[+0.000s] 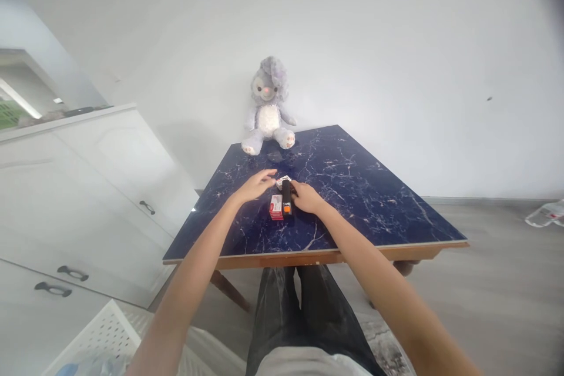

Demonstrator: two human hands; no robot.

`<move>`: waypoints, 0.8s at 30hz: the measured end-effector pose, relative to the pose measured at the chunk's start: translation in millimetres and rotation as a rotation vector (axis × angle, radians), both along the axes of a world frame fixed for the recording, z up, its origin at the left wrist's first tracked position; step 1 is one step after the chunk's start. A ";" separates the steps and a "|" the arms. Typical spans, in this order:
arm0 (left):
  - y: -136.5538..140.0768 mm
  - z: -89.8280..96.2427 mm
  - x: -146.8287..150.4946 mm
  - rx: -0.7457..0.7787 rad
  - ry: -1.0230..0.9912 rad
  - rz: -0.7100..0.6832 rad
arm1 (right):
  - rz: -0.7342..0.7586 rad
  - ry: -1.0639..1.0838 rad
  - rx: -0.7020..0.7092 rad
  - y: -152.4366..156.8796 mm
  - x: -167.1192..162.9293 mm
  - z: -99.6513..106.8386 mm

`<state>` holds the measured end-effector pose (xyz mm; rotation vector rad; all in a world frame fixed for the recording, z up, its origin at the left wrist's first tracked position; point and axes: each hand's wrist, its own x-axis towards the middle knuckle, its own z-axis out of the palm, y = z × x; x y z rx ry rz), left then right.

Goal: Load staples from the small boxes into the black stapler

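On the blue marbled table lies a long black object with an orange end, which looks like a stapler. Just left of it is a small red and white box. A second small white box with red marks sits at the stapler's far end, partly covered. My left hand is open, its fingers stretched toward this white box, the thumb close to its left edge. My right hand rests along the stapler's right side with fingers loosely bent and apart; whether they press on the stapler is unclear.
A grey plush toy with a white belly sits at the table's back edge against the wall. White cabinets stand at the left. Below them is a white perforated basket. A clear plastic item lies on the floor at the far right.
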<state>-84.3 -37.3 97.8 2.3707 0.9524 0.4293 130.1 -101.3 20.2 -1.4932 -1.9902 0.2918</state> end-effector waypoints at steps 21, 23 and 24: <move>-10.8 -7.5 2.3 0.100 0.194 0.116 | -0.020 -0.038 -0.023 -2.4 -1.3 4.3; -13.8 -5.0 3.7 0.105 0.218 0.107 | -0.023 -0.038 -0.026 -2.7 -2.2 4.3; -14.6 -3.4 2.8 0.098 0.216 0.094 | -0.022 -0.036 -0.026 -2.9 -2.9 4.4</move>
